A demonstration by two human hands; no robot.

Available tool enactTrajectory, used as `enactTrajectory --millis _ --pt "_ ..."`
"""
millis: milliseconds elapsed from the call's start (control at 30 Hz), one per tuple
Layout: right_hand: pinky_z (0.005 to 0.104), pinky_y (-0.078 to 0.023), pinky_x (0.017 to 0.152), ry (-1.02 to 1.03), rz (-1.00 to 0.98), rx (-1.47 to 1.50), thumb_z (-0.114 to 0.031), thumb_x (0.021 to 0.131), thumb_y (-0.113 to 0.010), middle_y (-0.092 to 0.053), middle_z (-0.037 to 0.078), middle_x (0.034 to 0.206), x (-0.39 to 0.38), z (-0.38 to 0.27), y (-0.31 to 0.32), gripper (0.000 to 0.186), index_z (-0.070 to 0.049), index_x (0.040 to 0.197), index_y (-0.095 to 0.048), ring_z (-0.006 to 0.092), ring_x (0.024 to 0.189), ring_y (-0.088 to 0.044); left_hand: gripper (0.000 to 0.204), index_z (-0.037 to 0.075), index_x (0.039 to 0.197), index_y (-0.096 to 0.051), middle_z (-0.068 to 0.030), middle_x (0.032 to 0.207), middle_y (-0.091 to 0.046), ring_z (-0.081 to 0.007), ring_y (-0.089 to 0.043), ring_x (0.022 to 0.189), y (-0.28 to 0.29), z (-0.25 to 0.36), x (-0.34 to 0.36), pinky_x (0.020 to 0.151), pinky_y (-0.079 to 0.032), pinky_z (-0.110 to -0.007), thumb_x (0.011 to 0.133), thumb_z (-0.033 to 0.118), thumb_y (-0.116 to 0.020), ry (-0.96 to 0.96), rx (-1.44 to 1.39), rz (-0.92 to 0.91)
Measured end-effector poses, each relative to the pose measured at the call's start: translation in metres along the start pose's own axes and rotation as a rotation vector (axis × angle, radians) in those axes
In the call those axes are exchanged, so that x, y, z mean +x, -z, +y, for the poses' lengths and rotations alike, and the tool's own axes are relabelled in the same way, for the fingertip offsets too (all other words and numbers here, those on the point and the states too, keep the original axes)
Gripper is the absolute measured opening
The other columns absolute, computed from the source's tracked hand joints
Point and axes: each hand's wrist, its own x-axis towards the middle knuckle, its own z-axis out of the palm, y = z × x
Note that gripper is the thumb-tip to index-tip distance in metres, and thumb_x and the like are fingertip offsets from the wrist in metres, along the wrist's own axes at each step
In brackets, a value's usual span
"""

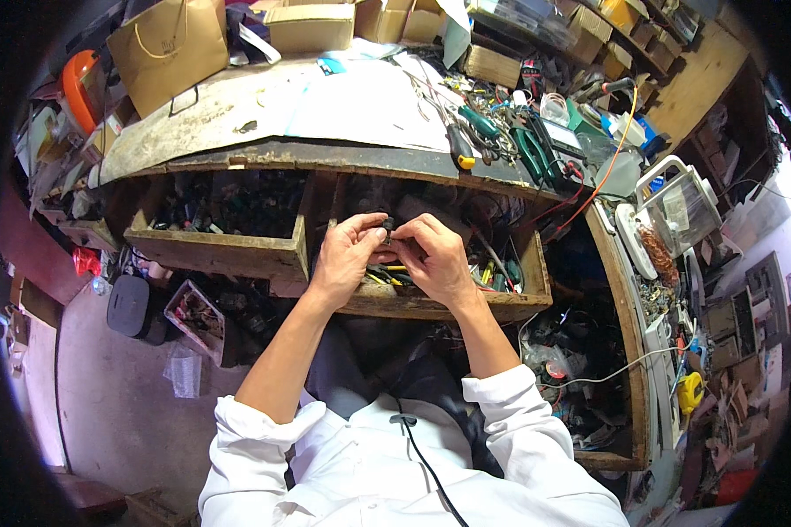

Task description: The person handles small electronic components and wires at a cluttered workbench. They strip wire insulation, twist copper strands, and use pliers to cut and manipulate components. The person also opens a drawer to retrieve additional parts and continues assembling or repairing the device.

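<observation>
Both my hands meet above an open wooden drawer (501,303). A small dark part (388,227) sits pinched between them, too small to name. My left hand (350,252) grips it with thumb and forefinger from the left. From the right, my right hand (437,259) closes its fingertips on the same part. Below them the drawer holds loose tools, some with yellow and green handles, partly covered by my hands.
A second open drawer (215,241) full of small dark pieces juts out on the left. On the workbench lie white sheets (360,105), a screwdriver (459,145) and green-handled pliers (532,154). A paper bag (171,53) stands at the back left. At right is a bin of scraps (580,378).
</observation>
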Motion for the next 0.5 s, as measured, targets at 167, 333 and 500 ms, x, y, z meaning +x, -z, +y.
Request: enactTrajectory --millis 167,333,500 --pt "0.0329 -0.055 0.066 -0.007 -0.002 0.004 0.008 0.079 -0.074 -0.066 0.013 0.091 -0.0004 -0.0006 0.0006 0.02 0.002 0.096 -0.066 0.0273 0.077 -0.068 0.034 -0.007 0.134 -0.054 -0.0137 0.109 -0.069 -0.0195 -0.072 0.095 -0.0013 0.0013 -0.0003 0.086 -0.063 -0.034 0.104 0.009 -0.058 0.0 0.008 0.016" --pt "0.0317 -0.054 0.064 0.001 -0.003 0.0 0.006 0.08 -0.075 -0.066 0.012 0.09 -0.0002 -0.0001 -0.0002 0.02 0.001 0.097 -0.066 0.0247 0.074 -0.068 0.035 -0.007 0.134 -0.054 -0.0137 0.109 -0.069 -0.0194 -0.072 0.095 -0.0011 0.0011 0.0004 0.085 -0.063 -0.033 0.103 0.009 -0.059 0.014 0.023 0.03" --pt "0.0297 -0.053 0.06 -0.023 -0.011 0.005 0.004 0.081 -0.077 -0.065 0.01 0.09 0.0004 -0.0017 -0.0002 0.021 0.0 0.098 -0.066 0.0202 0.07 -0.066 0.036 -0.007 0.134 -0.054 -0.0136 0.109 -0.069 -0.0191 -0.072 0.095 0.0006 -0.0009 0.0015 0.086 -0.063 -0.033 0.103 0.009 -0.059 0.003 0.014 0.016"
